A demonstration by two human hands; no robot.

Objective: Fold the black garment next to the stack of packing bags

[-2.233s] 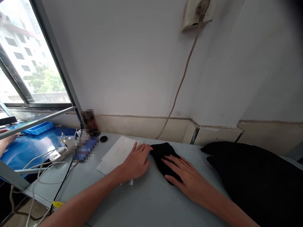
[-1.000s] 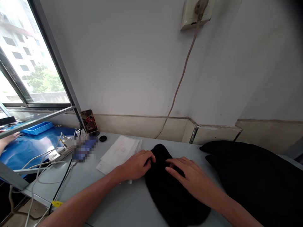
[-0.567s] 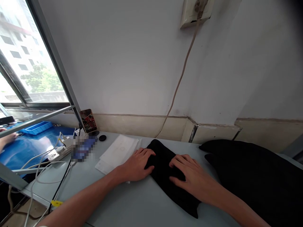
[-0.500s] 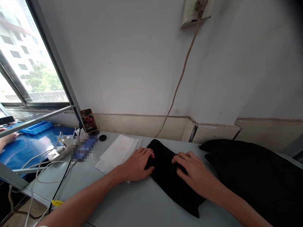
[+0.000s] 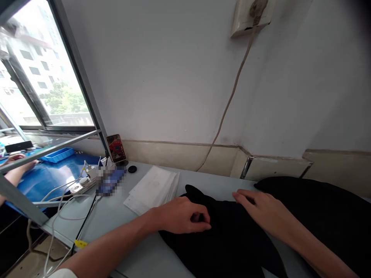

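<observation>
A black cloth (image 5: 223, 239) lies spread out on the grey table, reaching down to the bottom edge of the view. Over its left part is my left hand (image 5: 185, 216), with thumb and forefinger bent together in a pinch; whatever cloth lies between them is too dark to make out. My right hand (image 5: 261, 210) is at the cloth's upper right edge, its fingertips pinching the corner. Beside my left wrist rests a stack of whitish translucent plastic bags (image 5: 153, 189). Another large black cloth (image 5: 327, 216) lies to the right.
A phone (image 5: 116, 148) stands against the wall, near a small black disc (image 5: 132, 169). A power strip (image 5: 84, 186) with white cables sits on the left. Beyond the metal frame, another person's hands are over a blue table (image 5: 60, 170) with a blue tray (image 5: 58, 155).
The near black cloth has been opened out and covers more of the table towards me. My left hand has moved right and closed; my right hand has shifted right. The view has turned slightly left.
</observation>
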